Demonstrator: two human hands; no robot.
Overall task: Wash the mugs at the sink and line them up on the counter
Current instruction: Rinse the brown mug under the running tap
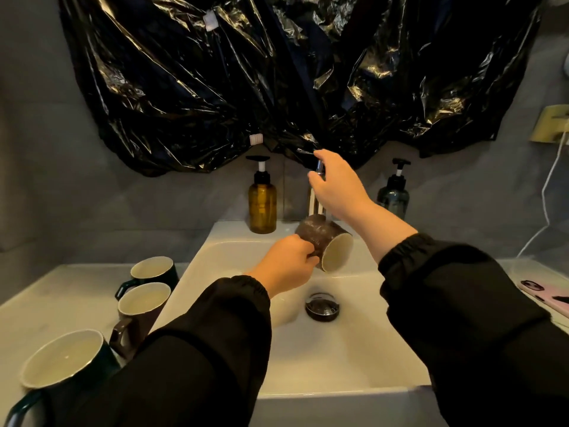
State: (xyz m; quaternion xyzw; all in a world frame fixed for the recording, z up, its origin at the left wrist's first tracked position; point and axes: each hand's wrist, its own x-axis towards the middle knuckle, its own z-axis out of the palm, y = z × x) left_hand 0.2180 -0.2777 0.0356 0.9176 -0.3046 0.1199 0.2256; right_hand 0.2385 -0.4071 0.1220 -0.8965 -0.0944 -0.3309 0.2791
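Now: rinsing one mug at the sink (354,349), most likely, under the faucet (314,201).
Left grip (286,269): grasping the brown mug (323,241) low on its side, fingers curling round it.
Brown mug: hanging over the basin just below the spout, lying tilted on its side with the mouth facing right and toward the camera, probably for wetting the outer wall.
Right grip (335,186): pinching the faucet lever (320,166), seemingly for setting the flow.
Counter (61,291), left of the basin: carrying the far green mug (154,269), the second brown mug (143,300) and the near green mug (64,362), standing upright in a row; washed or waiting, cannot tell.
Rear ledge: holding an amber pump bottle (262,208) within easy reach beside the faucet.
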